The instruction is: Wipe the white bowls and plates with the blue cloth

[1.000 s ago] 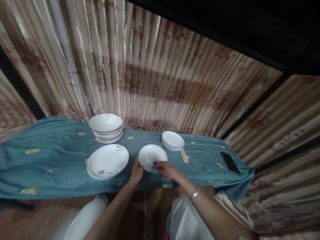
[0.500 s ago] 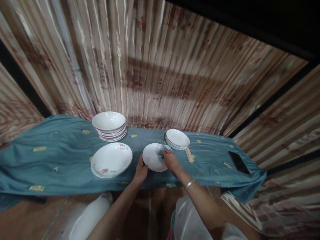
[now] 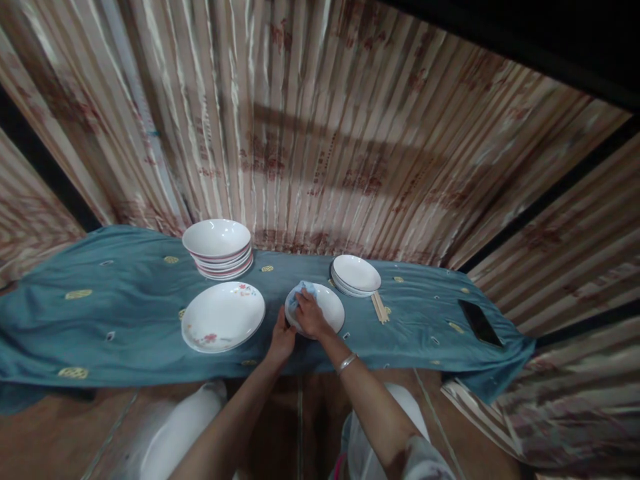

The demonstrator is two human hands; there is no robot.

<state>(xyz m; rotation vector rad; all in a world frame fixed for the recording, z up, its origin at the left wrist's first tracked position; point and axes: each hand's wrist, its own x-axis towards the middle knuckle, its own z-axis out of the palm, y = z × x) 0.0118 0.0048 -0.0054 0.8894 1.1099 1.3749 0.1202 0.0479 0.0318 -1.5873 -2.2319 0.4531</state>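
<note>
On the left, a broad stretch of teal tablecloth (image 3: pixel 135 320) runs out to the table's end, giving room beside the floral plate (image 3: pixel 223 317). That plate lies close to the near edge, with the stack of bowls (image 3: pixel 217 243) just beyond it, near the far edge. A narrow strip of cloth separates the floral plate from the small white plate (image 3: pixel 331 311), which sits near the middle of the near edge. To the right of the small white plate, a wider stretch of cloth reaches toward the phone (image 3: pixel 479 323) by the right end.

The left hand (image 3: pixel 283 337) grasps the left rim of the small white plate, its thumb over the edge and its fingers partly hidden. The right hand (image 3: pixel 311 316) is closed around a bunched blue rag (image 3: pixel 303 289) and presses it against the inside of the plate, toward the far left rim. A silver bracelet (image 3: pixel 347 363) circles the right wrist.

The tablecloth is patterned with yellow motifs and hangs in folds. Farther right stands a stack of small plates (image 3: pixel 356 275), with pale wooden sticks (image 3: pixel 380 308) just beside its near right side. A pleated beige curtain (image 3: pixel 310 133) with reddish prints rises behind the table; brown floor tiles (image 3: pixel 113 427) show below the near edge.
</note>
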